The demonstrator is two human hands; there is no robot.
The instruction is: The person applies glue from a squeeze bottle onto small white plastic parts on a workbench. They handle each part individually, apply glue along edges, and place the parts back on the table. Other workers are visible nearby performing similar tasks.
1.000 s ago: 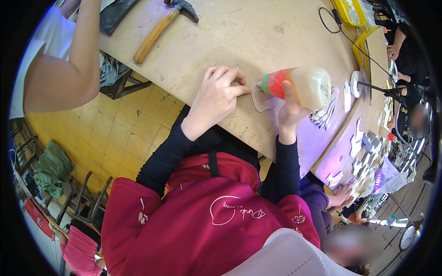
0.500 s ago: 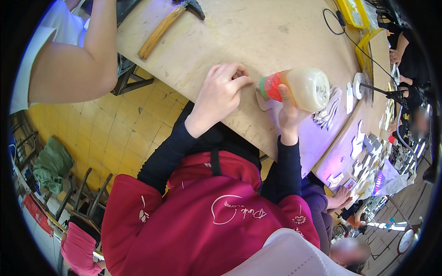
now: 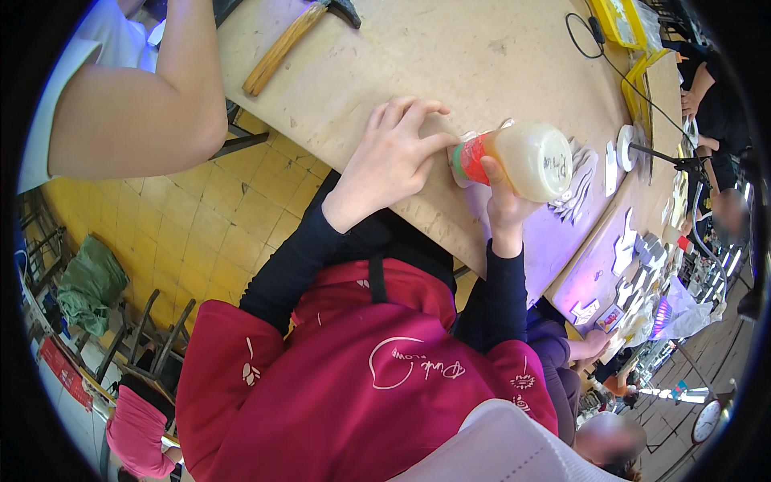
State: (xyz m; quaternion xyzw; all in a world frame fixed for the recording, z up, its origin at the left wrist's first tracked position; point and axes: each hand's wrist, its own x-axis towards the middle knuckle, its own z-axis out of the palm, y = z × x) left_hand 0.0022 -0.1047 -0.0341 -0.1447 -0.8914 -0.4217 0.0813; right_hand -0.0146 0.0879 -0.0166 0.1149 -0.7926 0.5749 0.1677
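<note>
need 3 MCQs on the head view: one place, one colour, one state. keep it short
1. Where does the hammer lie?
A. on the wooden table, far left of the hands
B. on the yellow floor
C. in the yellow tray

2. What colour is the bottle's cap?
A. blue
B. red-orange with a green band
C. black

3. How is the glue bottle held?
A. upright on its base
B. lying flat, untouched
C. tipped over, cap toward the table, in the right hand

Answers: 1 A, its wooden handle rests on the table top. 2 B, the cap shows red-orange beside green. 3 C, the right hand grips it with the base pointing away, while the left hand presses the small pale piece at its tip.
</note>
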